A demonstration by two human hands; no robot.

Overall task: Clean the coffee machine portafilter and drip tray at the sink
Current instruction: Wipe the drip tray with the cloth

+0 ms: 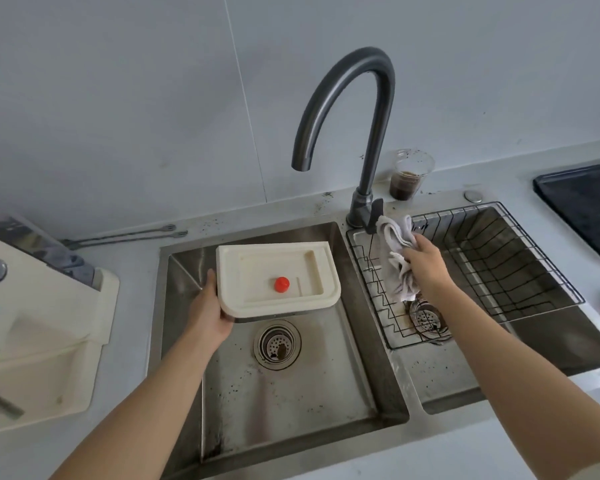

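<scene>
Faucet (378, 98) over drip tray (253, 268); cup (409, 176), perhaps coffee, behind

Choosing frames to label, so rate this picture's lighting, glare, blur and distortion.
Head view: soft, even light; dull sheen on the sink floor, no harsh glare; wide-angle bend bows the counter edges; drip tray and cloth sharp, white machine at left blurred.

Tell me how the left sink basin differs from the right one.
The left basin has no rack; the right basin holds a black wire rack. Over the left basin the left hand holds a cream drip tray; over the right basin the right hand grips a grey cloth. Both are speckled steel.
</scene>
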